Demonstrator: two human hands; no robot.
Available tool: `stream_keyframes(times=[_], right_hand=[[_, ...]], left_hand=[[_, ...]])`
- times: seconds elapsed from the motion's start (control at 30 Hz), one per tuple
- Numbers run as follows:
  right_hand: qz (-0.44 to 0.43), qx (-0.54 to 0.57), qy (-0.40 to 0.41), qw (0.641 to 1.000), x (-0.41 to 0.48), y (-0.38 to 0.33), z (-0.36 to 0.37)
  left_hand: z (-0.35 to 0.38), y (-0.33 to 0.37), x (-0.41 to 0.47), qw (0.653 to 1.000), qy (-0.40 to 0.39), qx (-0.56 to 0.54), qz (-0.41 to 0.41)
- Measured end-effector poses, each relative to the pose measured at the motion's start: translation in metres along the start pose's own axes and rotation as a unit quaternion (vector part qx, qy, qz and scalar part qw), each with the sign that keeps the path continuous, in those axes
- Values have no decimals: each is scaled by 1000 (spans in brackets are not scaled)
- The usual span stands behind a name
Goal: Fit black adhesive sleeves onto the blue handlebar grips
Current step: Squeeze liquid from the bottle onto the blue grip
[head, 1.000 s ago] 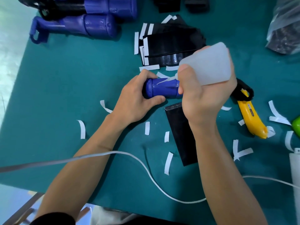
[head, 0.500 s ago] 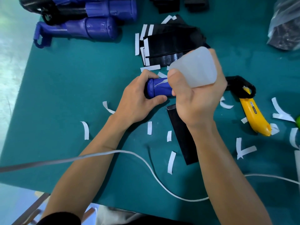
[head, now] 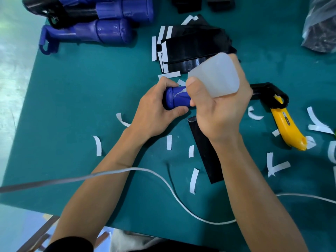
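because the blue grip (head: 179,99) must lie steady under the nozzle, we wrap our left hand (head: 154,115) round its end mid-table while our right hand (head: 220,115) squeezes the translucent bottle (head: 216,77) over it.

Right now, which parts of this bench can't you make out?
Head view, blue rubber handlebar grip: middle covered by the right hand.
Translucent white squeeze bottle: nozzle mostly behind that hand's thumb, so flow is unclear.
Flat black adhesive sleeve: far end lies under the right wrist.
Clear plastic bag: cut off by the top-right corner, dark contents unreadable.
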State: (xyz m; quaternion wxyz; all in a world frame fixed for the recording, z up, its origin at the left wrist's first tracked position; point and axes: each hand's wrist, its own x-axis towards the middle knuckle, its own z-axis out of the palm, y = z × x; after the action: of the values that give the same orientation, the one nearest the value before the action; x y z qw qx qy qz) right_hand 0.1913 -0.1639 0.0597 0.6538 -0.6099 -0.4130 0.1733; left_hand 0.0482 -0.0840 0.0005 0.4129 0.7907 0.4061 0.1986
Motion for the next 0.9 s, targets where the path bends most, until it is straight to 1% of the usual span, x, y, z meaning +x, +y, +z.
stream_keyframes(times=[0.37, 0.9], right_hand=[[4, -11, -2, 1000, -2, 1, 2], [2, -25, 5, 1000, -1, 3, -1]], left_hand=[[-1, 0, 0, 1000, 3, 10, 9], [-1, 2, 0, 1000, -1, -3, -3]])
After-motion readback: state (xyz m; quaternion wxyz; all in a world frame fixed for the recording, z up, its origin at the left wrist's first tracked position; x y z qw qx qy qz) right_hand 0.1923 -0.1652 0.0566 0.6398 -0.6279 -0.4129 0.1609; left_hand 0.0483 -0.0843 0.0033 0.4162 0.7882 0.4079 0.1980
